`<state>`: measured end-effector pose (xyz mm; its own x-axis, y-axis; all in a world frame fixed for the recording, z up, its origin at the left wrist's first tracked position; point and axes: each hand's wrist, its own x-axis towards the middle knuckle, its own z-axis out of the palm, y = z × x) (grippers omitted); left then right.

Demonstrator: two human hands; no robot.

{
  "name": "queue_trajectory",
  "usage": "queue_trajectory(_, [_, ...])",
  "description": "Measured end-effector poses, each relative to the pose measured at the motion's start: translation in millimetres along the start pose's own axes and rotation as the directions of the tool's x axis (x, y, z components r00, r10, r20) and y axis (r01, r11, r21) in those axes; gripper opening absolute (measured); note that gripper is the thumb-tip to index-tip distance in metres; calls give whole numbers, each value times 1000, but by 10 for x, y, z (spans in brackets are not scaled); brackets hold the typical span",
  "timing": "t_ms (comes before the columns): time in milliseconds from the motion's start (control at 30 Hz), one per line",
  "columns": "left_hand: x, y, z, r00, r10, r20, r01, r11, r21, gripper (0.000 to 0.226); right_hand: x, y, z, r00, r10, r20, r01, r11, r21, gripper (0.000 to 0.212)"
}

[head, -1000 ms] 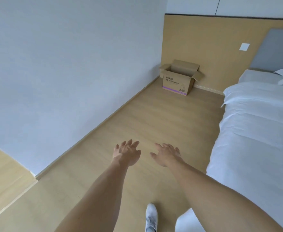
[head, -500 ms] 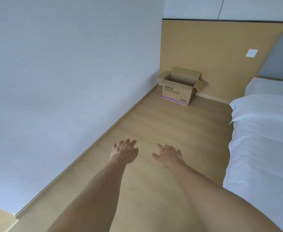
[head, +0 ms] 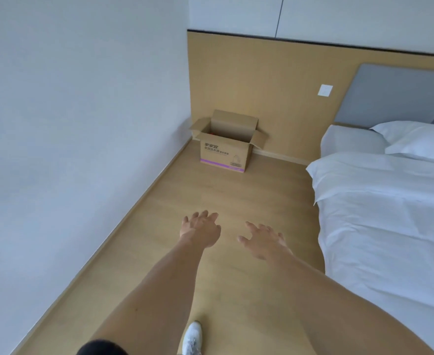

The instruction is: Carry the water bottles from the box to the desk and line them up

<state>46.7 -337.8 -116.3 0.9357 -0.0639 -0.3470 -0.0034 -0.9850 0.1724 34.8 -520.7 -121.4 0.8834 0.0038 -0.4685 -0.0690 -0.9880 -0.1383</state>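
Head view | one box (head: 224,147) | left hand (head: 201,230), right hand (head: 264,240): fingers wide, holding nothing

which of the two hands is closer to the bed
The right hand: it reaches forward beside the edge of the white bed, while the left hand is on the wall side.

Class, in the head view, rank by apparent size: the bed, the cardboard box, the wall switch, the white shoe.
1. bed
2. cardboard box
3. white shoe, partly cut off and nearest the camera
4. wall switch
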Motion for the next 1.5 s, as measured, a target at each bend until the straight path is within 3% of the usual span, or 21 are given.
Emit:
queue_trajectory(267, [1503, -132, -774, 994, 112, 20, -112, 994, 18, 51, 1083, -387, -779, 996, 76, -49, -74, 996, 44, 69])
queue_trajectory(500, [2372, -123, -922, 981, 183, 61, -185, 982, 27, 50, 1943, -522, -1178, 993, 111, -50, -111, 994, 17, 68])
queue_trajectory(1200, [5758, -402, -2189, 994, 65, 90, -69, 997, 41, 53, 5600, -1046, -2636, 999, -32, 29, 31, 999, 39, 68])
queue_trajectory(1500, [7036, -422, -2460, 989, 93, 119, -99, 994, 41, 54, 6735, -1053, -3054, 999, 17, 47, -19, 999, 48, 70])
